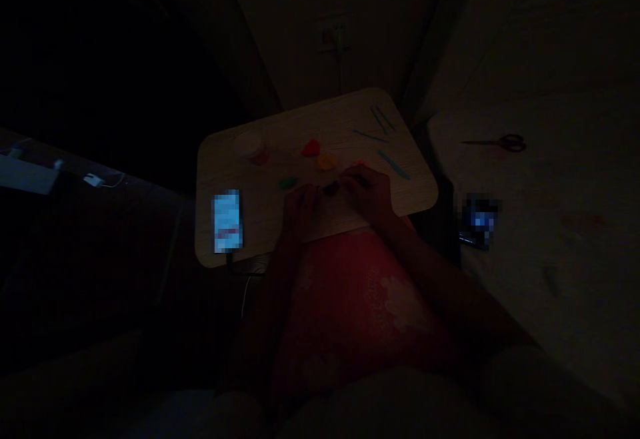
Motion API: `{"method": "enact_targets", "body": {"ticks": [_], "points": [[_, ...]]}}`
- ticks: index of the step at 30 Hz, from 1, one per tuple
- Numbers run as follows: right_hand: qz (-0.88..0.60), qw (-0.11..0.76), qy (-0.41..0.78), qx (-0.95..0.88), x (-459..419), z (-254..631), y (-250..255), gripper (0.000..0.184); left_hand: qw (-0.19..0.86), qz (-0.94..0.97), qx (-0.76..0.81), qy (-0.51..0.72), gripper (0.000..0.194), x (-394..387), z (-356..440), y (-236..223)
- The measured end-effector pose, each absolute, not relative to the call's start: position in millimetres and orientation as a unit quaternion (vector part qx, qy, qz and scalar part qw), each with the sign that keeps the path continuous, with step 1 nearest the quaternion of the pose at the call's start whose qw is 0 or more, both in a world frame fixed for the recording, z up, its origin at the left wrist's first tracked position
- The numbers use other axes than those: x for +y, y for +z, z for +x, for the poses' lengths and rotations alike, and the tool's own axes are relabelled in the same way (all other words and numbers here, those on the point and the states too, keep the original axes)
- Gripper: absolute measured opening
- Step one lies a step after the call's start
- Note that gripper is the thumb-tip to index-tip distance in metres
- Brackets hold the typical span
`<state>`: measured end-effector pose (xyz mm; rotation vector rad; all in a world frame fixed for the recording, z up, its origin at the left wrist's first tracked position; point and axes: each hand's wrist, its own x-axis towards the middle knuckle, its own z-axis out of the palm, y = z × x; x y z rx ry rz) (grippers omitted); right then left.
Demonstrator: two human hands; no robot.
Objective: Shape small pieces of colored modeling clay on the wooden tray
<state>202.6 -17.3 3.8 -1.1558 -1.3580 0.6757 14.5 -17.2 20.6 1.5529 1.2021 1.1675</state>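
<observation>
In dim light, both my hands meet over the front of a small wooden table. A dark lump (331,189), perhaps modelling clay, lies between their fingertips; I cannot tell whether it is lifted or resting on the tabletop. My left hand (300,207) is closed, with its fingertips at the lump's left side. On the other side my right hand (369,191) curls its fingers together, and what they pinch is hidden in shadow. Just beyond are a red lump (311,148), a yellow-orange lump (327,161) and a green lump (288,183). Something pinkish (359,164) shows behind my right hand.
Thin blue-green tools (394,165) lie on the table's (260,225) right side. A pale round container (249,144) stands at back left, a lit phone (227,221) at front left. Scissors (500,143) and a second lit device (479,220) lie on the surface to the right.
</observation>
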Motion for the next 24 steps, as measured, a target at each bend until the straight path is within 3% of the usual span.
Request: {"method": "enact_targets", "body": {"ticks": [7, 12, 16, 24], "points": [[-0.502, 0.565, 0.317, -0.573, -21.3, 200.9, 9.2, 0.033, 0.41, 0.621, 0.488, 0.456, 0.056, -17.1, 14.1, 18.9], [-0.499, 0.568, 0.291, -0.586, -18.9, 203.4, 7.9, 0.028, 0.409, 0.626, 0.485, 0.452, 0.058, -17.6, 14.8, 22.1], [-0.478, 0.557, 0.247, -0.633, -16.6, 207.0, 5.4, 0.036, 0.417, 0.618, 0.486, 0.456, 0.06, -17.5, 15.7, 22.5], [-0.491, 0.564, 0.326, -0.579, -21.3, 201.3, 12.1, 0.03, 0.421, 0.608, 0.495, 0.456, 0.058, -17.8, 15.4, 21.6]]}}
